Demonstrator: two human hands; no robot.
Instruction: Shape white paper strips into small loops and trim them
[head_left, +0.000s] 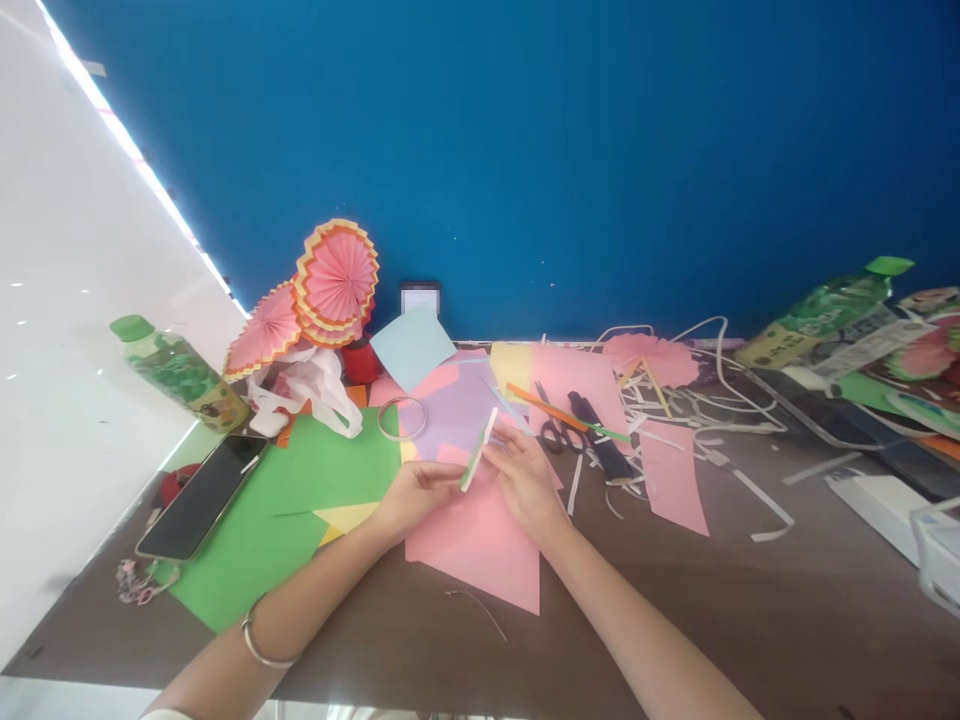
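Between my two hands is a narrow folded strip of green and white paper (480, 452), held at a slant above the pink sheet (480, 545). My left hand (424, 492) pinches its lower end. Closed around the upper part is my right hand (521, 478), with fingertips against the strip's edge. Lilac paper (469, 400) lies just behind the hands. A pair of dark-handled scissors (562, 435) rests to the right of my right hand. On the left, a large green sheet (285, 510) lies under my left forearm.
A phone (206, 498) and a drink bottle (180, 370) are at the left. Pleated paper fans (337, 280) stand behind a white plastic bag (319, 390). Paper scraps (675, 400), a black box cutter (600, 440) and another bottle (825, 310) occupy the right.
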